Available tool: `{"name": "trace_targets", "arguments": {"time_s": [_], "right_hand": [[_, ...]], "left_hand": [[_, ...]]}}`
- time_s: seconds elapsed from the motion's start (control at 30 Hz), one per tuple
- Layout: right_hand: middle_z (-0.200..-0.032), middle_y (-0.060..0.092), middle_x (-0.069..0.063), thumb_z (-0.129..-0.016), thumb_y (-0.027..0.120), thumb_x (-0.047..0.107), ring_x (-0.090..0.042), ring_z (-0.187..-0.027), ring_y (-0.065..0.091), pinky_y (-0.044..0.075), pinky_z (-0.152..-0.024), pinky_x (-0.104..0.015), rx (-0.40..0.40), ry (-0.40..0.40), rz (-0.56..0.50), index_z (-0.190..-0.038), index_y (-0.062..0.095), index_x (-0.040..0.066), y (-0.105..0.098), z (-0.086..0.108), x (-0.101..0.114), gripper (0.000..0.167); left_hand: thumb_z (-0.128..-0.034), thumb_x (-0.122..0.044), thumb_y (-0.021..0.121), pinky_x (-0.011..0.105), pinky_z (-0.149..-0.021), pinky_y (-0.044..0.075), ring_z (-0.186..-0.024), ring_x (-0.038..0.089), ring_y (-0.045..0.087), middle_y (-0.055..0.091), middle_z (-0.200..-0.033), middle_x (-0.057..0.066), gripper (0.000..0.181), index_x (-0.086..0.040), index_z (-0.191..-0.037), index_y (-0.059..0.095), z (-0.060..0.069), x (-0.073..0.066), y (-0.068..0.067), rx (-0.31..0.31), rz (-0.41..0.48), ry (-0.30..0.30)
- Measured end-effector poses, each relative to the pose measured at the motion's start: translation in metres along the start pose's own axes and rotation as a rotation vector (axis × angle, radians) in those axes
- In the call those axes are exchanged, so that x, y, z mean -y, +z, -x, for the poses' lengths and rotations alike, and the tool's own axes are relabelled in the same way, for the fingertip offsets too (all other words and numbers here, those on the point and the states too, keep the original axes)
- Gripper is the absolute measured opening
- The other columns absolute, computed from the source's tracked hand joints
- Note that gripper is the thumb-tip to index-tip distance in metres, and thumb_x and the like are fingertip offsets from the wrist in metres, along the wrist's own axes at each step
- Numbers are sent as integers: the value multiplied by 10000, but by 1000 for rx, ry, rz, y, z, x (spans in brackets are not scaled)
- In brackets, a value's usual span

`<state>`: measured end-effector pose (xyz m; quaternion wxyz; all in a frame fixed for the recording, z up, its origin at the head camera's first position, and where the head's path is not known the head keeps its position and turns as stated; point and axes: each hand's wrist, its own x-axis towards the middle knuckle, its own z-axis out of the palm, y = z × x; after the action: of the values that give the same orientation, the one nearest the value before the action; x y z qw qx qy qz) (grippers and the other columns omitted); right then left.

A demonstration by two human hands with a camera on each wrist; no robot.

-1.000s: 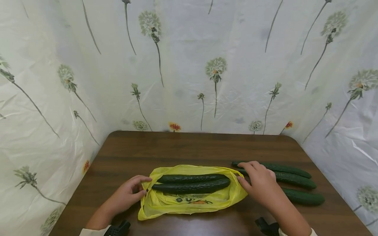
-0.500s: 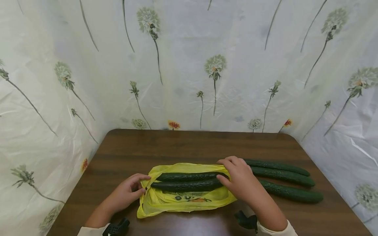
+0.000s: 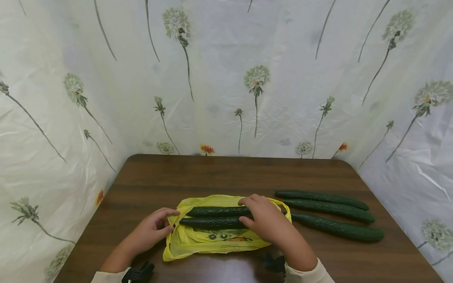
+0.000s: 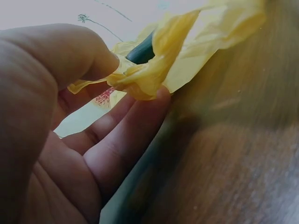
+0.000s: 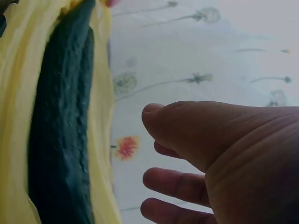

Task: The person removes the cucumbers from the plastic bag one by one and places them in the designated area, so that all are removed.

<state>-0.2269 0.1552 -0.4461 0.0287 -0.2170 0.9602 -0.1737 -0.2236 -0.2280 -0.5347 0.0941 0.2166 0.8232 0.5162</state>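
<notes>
A yellow plastic bag point(image 3: 194, 248) lies on its side with its mouth spread, and two dark green cucumbers point(image 3: 212, 223) rest side by side in it. My left hand point(image 3: 150, 232) pinches the bag's left edge between thumb and fingers; in the left wrist view, the gathered yellow film point(image 4: 149, 77) sits at the fingertips. Over the right part of the bagged cucumbers hovers my right hand point(image 3: 267, 220), hiding their right ends. The right wrist view shows its thumb and fingers point(image 5: 175, 184) spread, holding nothing, apart from the cucumbers point(image 5: 60, 126).
Three more cucumbers point(image 3: 329, 208) lie loose on the brown wooden table point(image 3: 198, 173), right of the bag. A pale curtain point(image 3: 212, 78) printed with dandelions hangs behind the table and along both sides. Dark wrist-worn devices point(image 3: 139, 273) show near the sleeves.
My right hand has moved left, from the bag's right rim to above the cucumbers inside it. That rim has slackened slightly leftward. My left hand keeps its place on the bag.
</notes>
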Motion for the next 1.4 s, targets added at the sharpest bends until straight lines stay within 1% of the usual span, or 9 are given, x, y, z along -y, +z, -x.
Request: {"name": "trace_targets", "arguments": {"time_s": [0.23,0.4,0.5,0.6,0.77,1.0,1.1,1.2,1.4], "right_hand": [[-1373,606,-79,-975,757,398,-296,-1235,604,537,-999,-505,42,-9,53,-1441,616,173,16,-15,5,536],[-1319,612,-66,-966,763,415,-274,-1147,611,544,-918,-510,85,-7,72,-1431,623,186,24,-23,11,537],[-1287,611,-55,-960,767,426,-267,-1108,604,537,-873,-510,106,-12,106,-1424,625,199,29,-26,13,535],[-1242,606,-49,-954,774,429,-261,-1065,588,526,-832,-488,103,-19,140,-1418,628,197,34,-28,14,538],[-1163,578,-29,-944,788,425,-212,-956,512,468,-749,-416,80,-21,176,-1394,642,199,44,-30,15,525],[-1181,576,-37,-923,809,433,-216,-940,487,448,-730,-423,60,-35,196,-1370,632,212,53,-31,20,529],[-1165,575,-9,-918,809,449,-201,-936,481,435,-734,-420,78,-41,195,-1330,644,244,57,-31,22,489],[-1165,583,3,-920,804,457,-196,-933,483,433,-740,-419,100,-47,186,-1309,655,251,58,-30,22,465],[-1162,567,-8,-928,797,452,-185,-935,463,425,-769,-419,152,-44,155,-1365,647,221,56,-30,22,517]], "left_hand": [[-1044,-131,658,299,-717,545,-843,132,607,573,-1374,134,384,-139,-1423,600,-1,-1,-2,-4,-15,7],[-1042,-120,658,302,-713,549,-837,141,610,574,-1370,134,383,-139,-1420,603,-1,-2,-3,-2,-13,5],[-1045,-130,658,306,-712,548,-839,147,611,573,-1371,130,383,-148,-1423,603,-2,-2,-4,2,-16,2],[-1043,-135,662,305,-708,544,-838,143,611,577,-1364,128,382,-152,-1420,606,-1,-2,-4,1,-22,2],[-1039,-130,668,301,-711,549,-838,136,616,580,-1361,128,382,-153,-1416,610,-1,-1,-3,-1,-21,10],[-1039,-126,666,301,-709,548,-835,135,609,577,-1356,125,385,-157,-1418,607,0,1,-1,-2,-16,8],[-1039,-123,664,301,-712,550,-839,138,610,577,-1359,128,386,-152,-1420,606,1,1,-1,-2,-12,11],[-1041,-123,662,301,-718,550,-844,143,611,571,-1371,129,388,-152,-1424,603,1,0,-1,1,-5,10],[-1042,-116,658,299,-720,549,-846,144,608,566,-1379,128,392,-151,-1428,600,1,-1,-1,1,0,10]]}}
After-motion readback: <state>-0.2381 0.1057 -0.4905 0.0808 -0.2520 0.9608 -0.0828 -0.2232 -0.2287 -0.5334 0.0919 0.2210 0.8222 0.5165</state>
